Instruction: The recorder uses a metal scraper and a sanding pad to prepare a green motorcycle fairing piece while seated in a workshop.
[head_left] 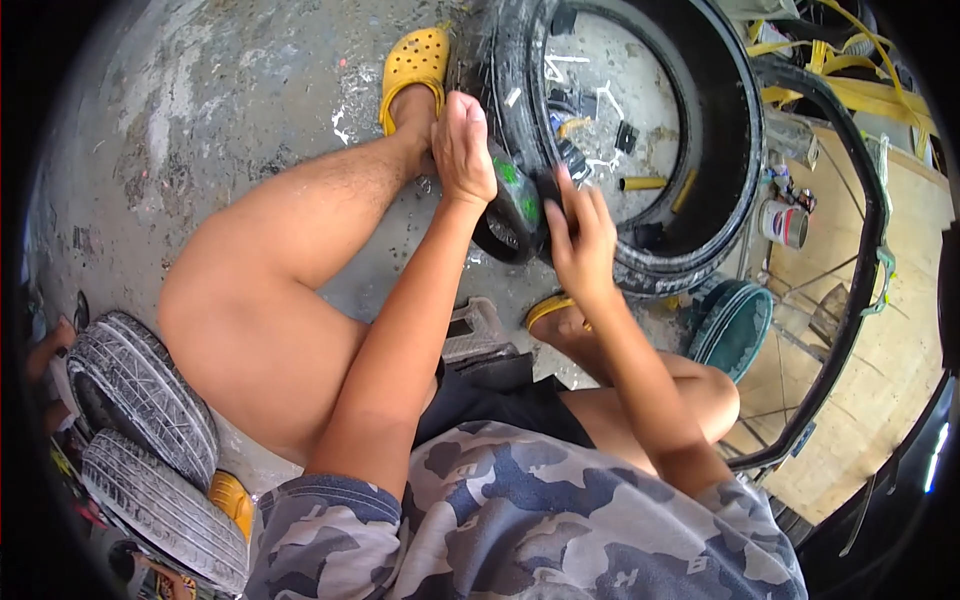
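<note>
A large black tyre (727, 120) lies on its side on the floor in front of me. Against its near left edge rests a dark rounded piece with bright green patches (528, 208), its kind unclear. My left hand (464, 150) lies beside that piece at the tyre's left side, palm partly showing and fingers stretched out together. My right hand (583, 235) is at the tyre's near edge, thumb and forefinger around something dark that I cannot make out. Its fingertips are slightly blurred.
Inside the tyre's ring are small black pieces and a yellow tube (642, 184). A teal bucket (735, 330), a tin can (784, 224) and a black curved frame (868, 270) stand at right. Two dusty tyres (165, 510) lie at lower left. My feet wear yellow clogs (417, 62).
</note>
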